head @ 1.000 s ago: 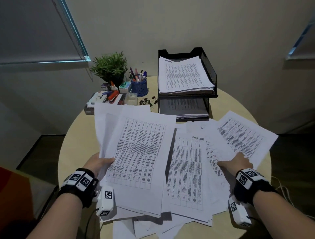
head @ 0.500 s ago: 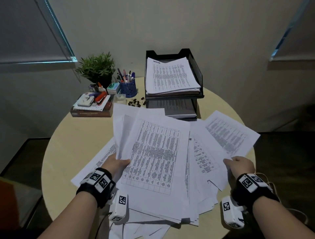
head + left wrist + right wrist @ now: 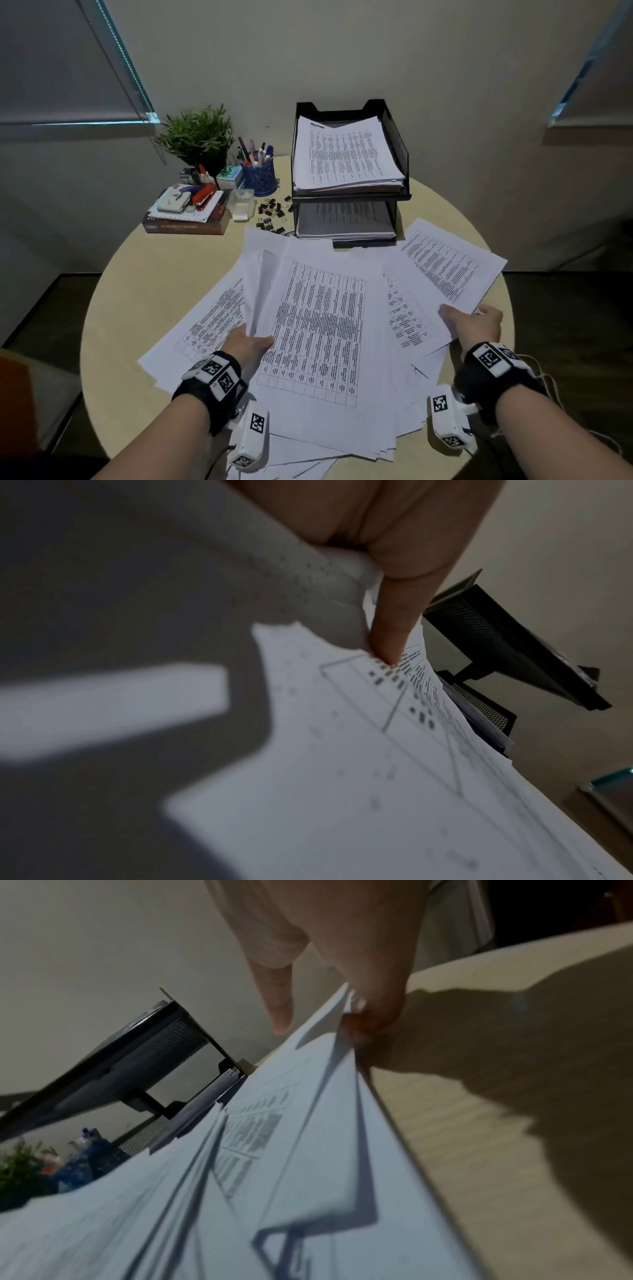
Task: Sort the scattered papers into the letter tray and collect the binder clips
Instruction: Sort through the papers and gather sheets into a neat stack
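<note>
Printed sheets [image 3: 318, 329] lie fanned over the near half of the round table [image 3: 154, 291]. My left hand [image 3: 251, 342] grips a lifted sheaf of them at its left edge, thumb [image 3: 390, 631] pressed on the top printed page [image 3: 342, 777]. My right hand [image 3: 474, 322] pinches the near corner of the right-hand sheets [image 3: 445, 260], fingers curled under the paper edge [image 3: 342, 1007]. The black two-tier mesh letter tray [image 3: 399, 147] stands at the back with paper stacks in both tiers. Small black binder clips [image 3: 272, 214] lie scattered just left of the tray.
A blue pen cup [image 3: 258, 176], a potted plant [image 3: 197, 137], a small clear box [image 3: 241, 202] and a book stacked with stationery [image 3: 186, 214] crowd the back left. More sheets hang over the table's near edge [image 3: 308, 466]. Bare tabletop shows at the left.
The left hand carried its sheaf rightward over the middle sheets. The right hand slid off the pages to their right edge and took hold there. The spread drew closer together.
</note>
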Tool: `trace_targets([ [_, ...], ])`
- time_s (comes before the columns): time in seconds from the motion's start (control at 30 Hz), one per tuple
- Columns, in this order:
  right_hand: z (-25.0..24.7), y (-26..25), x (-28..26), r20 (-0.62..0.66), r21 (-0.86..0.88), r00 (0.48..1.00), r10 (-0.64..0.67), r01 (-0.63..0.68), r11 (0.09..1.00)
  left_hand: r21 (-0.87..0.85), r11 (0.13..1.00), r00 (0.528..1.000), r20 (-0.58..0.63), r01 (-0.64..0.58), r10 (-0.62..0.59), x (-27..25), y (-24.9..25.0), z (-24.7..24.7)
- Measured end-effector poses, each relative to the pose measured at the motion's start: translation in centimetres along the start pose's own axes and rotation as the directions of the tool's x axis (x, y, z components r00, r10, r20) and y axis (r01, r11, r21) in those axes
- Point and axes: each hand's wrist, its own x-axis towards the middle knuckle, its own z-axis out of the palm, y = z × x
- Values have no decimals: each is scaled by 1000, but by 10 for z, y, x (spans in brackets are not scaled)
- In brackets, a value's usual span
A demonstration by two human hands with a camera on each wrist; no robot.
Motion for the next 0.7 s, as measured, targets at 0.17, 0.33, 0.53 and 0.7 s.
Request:
trace_targets([
  [0.17,10,8,-10,66,-14,997,-48,49,999,8,1000,1000,6,8,-8,0,-1,0],
  [0.33,12,7,-22,96,-77,988,-123,131,988,5,1000,1000,1,30,-30,6,-5,-1],
  [0.53,2,-43,-54,69,-163,925,-373,379,911,-16,996,997,-2,83,-83,15,-6,-1],
  [0.7,-5,-91,-92,95,54,806,-585,582,811,-23,996,996,-22,82,-83,10,-4,-2],
])
